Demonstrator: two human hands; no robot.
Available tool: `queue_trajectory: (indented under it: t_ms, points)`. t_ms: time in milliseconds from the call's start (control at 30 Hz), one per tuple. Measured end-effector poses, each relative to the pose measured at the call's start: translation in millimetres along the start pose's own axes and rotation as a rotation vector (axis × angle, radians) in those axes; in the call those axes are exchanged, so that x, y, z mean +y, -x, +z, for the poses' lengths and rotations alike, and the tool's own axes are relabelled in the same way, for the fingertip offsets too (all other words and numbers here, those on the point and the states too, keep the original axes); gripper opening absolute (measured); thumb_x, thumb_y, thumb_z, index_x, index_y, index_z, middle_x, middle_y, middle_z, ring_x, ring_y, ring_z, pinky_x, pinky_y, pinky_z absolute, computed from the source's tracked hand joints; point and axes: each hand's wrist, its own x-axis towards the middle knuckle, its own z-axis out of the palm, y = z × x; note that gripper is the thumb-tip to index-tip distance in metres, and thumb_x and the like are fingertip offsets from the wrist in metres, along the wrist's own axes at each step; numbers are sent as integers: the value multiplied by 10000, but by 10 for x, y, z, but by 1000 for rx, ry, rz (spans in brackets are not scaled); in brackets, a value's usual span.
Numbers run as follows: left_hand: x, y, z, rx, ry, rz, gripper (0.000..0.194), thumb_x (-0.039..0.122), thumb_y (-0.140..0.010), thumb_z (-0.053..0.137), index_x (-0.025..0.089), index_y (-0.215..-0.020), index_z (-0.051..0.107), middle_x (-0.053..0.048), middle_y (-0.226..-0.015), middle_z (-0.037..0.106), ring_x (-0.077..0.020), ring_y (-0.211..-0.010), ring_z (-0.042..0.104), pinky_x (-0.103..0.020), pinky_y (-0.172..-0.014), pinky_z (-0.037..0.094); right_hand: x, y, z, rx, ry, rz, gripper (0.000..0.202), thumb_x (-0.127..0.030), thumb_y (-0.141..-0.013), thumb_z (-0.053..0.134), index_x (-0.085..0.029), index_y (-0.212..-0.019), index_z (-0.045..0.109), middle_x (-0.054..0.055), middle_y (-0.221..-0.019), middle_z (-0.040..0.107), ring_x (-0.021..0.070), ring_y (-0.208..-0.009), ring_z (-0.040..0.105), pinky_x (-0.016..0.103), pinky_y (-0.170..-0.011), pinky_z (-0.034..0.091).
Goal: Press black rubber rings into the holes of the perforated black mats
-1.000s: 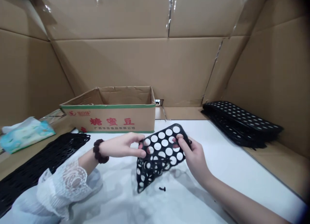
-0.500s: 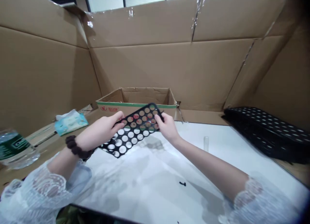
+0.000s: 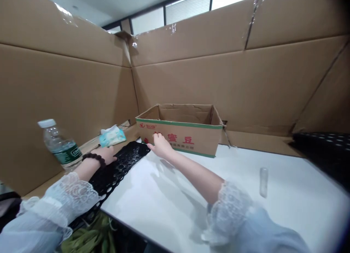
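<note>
A pile of black perforated trays (image 3: 128, 160) with rows of round holes lies at the left of the white table, running from its front edge toward the carton. My left hand (image 3: 108, 156) rests at the left side of the pile, its fingers apart and partly turned from view. By the far right corner of the pile is my right hand (image 3: 162, 147), thumb and fingers apart. Nothing shows in its grasp, and I cannot tell whether it touches the trays.
Behind my right hand stands an open carton (image 3: 202, 138) with red print. A water bottle (image 3: 62, 147) and a tissue pack (image 3: 112, 135) are on the left. A clear tube (image 3: 263, 181) is on the right, before another black stack (image 3: 322, 150). Cardboard walls (image 3: 218, 85) surround the table.
The perforated tray held up in both hands has gone down to the left onto the pile. Both hands have come away from holding it up. The view has swung left.
</note>
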Motion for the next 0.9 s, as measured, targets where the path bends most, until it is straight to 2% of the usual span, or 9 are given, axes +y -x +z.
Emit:
queue_trajectory:
  t_ms: [100,167,233,367,500,600,700,800,900]
  points:
    - [326,-19,-76,-8,-40,77,381,466,-699,459,137,-861,561,-156,-841,639,-308,-795,596,-352,-656,424,205,346,-433,-42,68,-77,288,-353,-792,475,-136,-980,495,136,-1012,535,236,-947,499,335,-785,385]
    - [723,15,-197,12,-40,190,390,487,-738,392,174,-902,557,-136,-889,636,-300,-812,588,-344,-643,411,384,645,-805,-23,130,-87,240,-352,-817,431,-155,-913,528,112,-965,549,207,-896,514,310,-757,392]
    - [1199,104,-309,26,-17,364,394,500,-769,332,209,-898,564,-98,-858,642,-267,-777,591,-319,-617,397,577,990,-1199,16,192,-40,222,-348,-822,419,-169,-862,543,89,-901,569,191,-854,525,297,-738,392]
    - [2095,331,-354,21,84,670,358,484,-797,308,245,-828,572,-40,-800,645,-222,-709,583,-275,-548,353,1007,1761,-1990,96,354,157,254,-365,-833,384,-183,-837,562,71,-874,598,191,-842,532,299,-749,388]
    - [2687,421,-174,53,151,859,338,454,-817,309,230,-779,560,-34,-744,636,-205,-662,572,-263,-521,320,1534,2510,-2741,162,714,548,303,-385,-804,418,-145,-900,577,122,-939,589,240,-904,519,332,-792,380]
    - [2937,425,15,77,190,925,349,427,-841,282,212,-734,536,-37,-683,620,-198,-625,563,-259,-512,306,1972,2950,-3192,245,929,877,425,-406,-786,433,-78,-1038,531,193,-1038,547,306,-993,480,384,-819,365]
    - [3043,416,193,82,217,943,360,397,-860,250,203,-707,514,-41,-676,616,-198,-618,559,-261,-516,309,2362,3210,-3474,322,847,1156,547,-483,-797,382,-46,-1109,489,229,-1083,518,325,-1020,470,389,-795,379]
    - [3043,386,323,79,229,929,351,386,-860,253,196,-712,509,-56,-718,619,-201,-642,562,-267,-534,331,2618,3305,-3580,372,834,1263,638,-516,-800,350,28,-1099,493,294,-1046,510,356,-1010,464,421,-760,384]
    - [2990,337,395,88,248,896,334,367,-861,252,192,-726,503,-66,-754,614,-197,-674,563,-270,-560,356,2742,3316,-3594,448,860,1301,730,-549,-789,331,95,-1091,495,369,-1063,443,402,-1064,395,445,-727,368]
